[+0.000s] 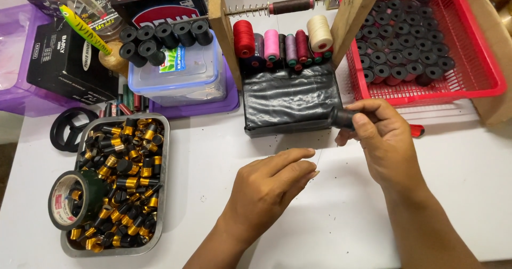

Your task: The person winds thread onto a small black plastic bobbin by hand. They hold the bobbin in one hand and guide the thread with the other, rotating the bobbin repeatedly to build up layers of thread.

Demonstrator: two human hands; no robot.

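Overhead, cluttered white table (469,194) bears both hands (325,162).

A white, smooth-topped work table (213,157) fills nearly the whole view, evenly and softly lit with only faint shadows on it. Small dark specks are scattered over its surface. At the lower left corner, past the table's edge, a strip of dim brownish floor (6,167) shows. At the far right edge stands a brown cardboard box (493,50), only partly in view.
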